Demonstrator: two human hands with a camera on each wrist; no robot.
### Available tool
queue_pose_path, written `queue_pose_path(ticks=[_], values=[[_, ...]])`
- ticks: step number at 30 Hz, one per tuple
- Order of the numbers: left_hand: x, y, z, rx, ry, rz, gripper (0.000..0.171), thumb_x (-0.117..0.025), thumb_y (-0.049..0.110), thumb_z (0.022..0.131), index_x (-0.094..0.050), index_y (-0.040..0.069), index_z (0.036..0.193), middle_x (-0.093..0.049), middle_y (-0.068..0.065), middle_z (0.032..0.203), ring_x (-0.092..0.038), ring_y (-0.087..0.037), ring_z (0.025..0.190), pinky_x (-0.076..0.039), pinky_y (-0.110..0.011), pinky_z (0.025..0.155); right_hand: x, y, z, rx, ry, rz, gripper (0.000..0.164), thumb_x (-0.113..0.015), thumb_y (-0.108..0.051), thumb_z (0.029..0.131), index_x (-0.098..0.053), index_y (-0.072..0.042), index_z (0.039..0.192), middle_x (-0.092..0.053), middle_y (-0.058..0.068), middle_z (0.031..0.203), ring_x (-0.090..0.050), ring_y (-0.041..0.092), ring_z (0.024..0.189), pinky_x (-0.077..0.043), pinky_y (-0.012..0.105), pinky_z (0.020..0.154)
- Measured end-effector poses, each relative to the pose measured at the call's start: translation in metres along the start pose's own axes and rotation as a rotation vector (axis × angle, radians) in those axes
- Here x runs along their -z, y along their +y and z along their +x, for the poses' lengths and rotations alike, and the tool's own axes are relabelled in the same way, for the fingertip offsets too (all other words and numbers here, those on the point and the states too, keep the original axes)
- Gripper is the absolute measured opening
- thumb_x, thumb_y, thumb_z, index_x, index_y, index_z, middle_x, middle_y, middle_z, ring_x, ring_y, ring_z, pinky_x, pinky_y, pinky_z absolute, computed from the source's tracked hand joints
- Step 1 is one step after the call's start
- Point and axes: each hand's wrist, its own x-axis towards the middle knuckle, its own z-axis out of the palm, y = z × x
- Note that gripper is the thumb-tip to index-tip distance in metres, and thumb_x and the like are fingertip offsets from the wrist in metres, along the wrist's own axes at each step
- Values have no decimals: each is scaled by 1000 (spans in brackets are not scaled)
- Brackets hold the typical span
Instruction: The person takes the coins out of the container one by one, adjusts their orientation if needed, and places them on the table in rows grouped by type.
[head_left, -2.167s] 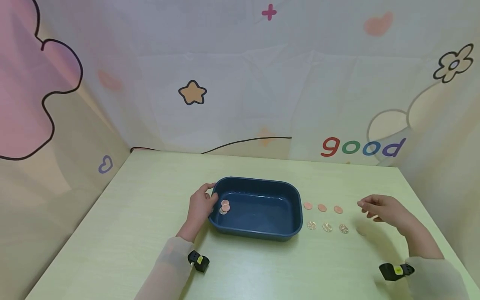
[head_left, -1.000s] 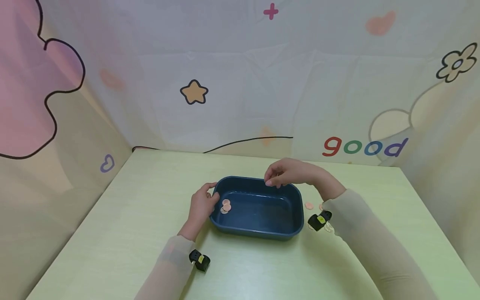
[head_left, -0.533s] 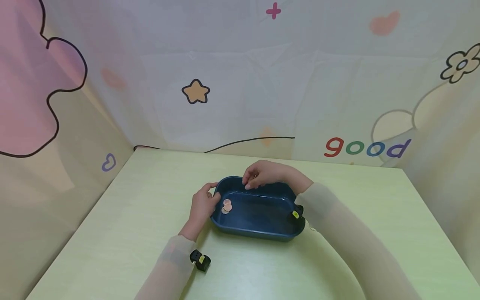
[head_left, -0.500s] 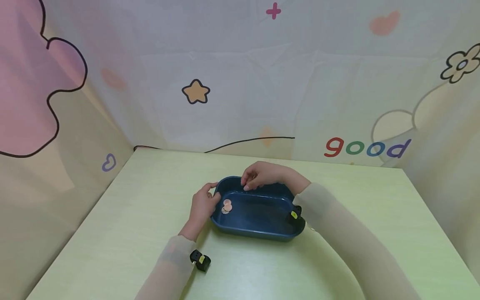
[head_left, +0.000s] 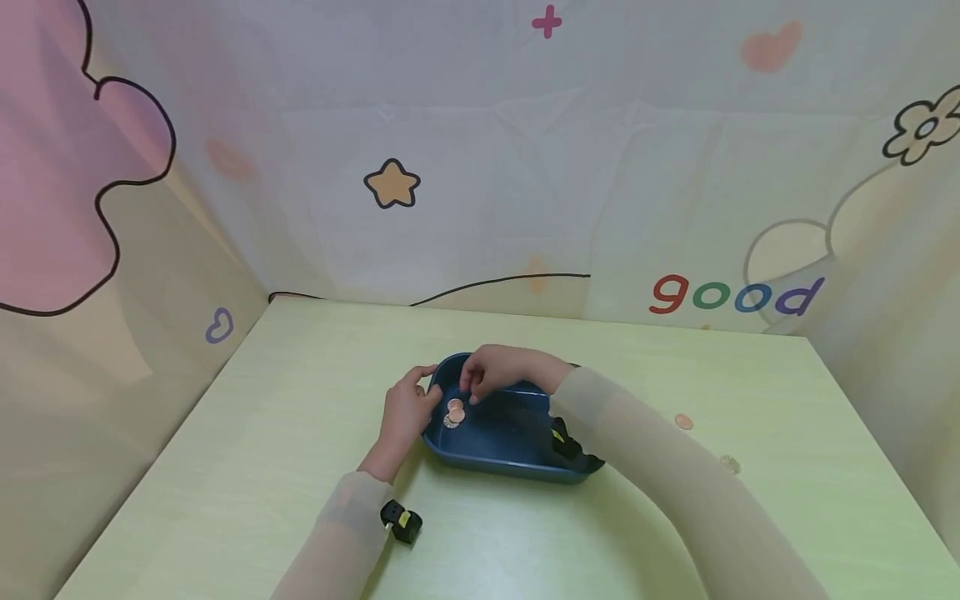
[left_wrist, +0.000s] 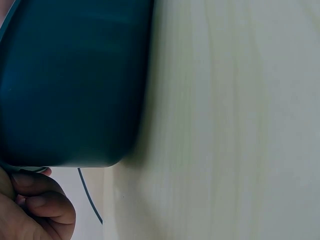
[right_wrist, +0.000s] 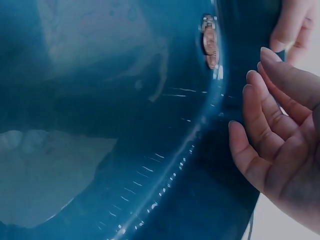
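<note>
A dark blue rectangular plastic tub (head_left: 510, 471) stands on the table. My left hand (head_left: 403, 408) grips its left end, thumb over the rim, fingers outside; the left wrist view shows curled fingers (left_wrist: 50, 200) beside the tub's corner. Inside, at the left end, lie two copper coins (head_left: 456, 415) and a silver one (head_left: 450, 422), overlapping. My right hand (head_left: 489, 371) reaches into the tub just above and right of them. In the right wrist view its thumb and index fingertips (right_wrist: 270, 54) are close together; I cannot tell whether a coin is between them.
A copper coin (head_left: 683, 422) and a silver coin (head_left: 730, 464) lie on the pale table (head_left: 300, 400) to the right. My right sleeve (head_left: 660, 467) covers the tub's right end and part of the tabletop. A printed cloth (head_left: 480, 217) hangs behind the table.
My right hand has swung from right of the coin rows across the tub, then lowered toward its left end. Its sleeve now hides several table coins. My left hand stays on the tub.
</note>
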Motion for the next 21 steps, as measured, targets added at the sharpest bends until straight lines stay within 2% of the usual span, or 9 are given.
queue_pose_path(ticks=[8, 16, 21], values=[[1, 1, 1, 14, -9, -8, 46, -56, 11, 94, -61, 6, 139, -36, 5, 55, -34, -10, 47, -29, -23, 49, -11, 4, 16, -30, -43, 25, 22, -70, -2, 92, -71, 1, 113, -68, 4, 86, -58, 8, 75, -50, 19, 75], [2, 0, 0, -10, 1, 4, 46, -55, 11, 93, -63, 5, 138, -34, 6, 54, -31, -10, 46, -27, -23, 49, -23, 8, 27, 40, -25, 26, 21, -72, -5, 91, -73, 2, 111, -73, 9, 94, -56, 4, 74, -47, 16, 72], [3, 1, -1, -11, -5, -1, 46, -55, 12, 94, -63, 5, 138, -34, 6, 54, -32, -10, 46, -28, -23, 49, -29, 9, 33, 28, -14, 2, 21, -75, -8, 89, -73, 1, 109, -72, 9, 93, -56, 5, 75, -45, 15, 70]])
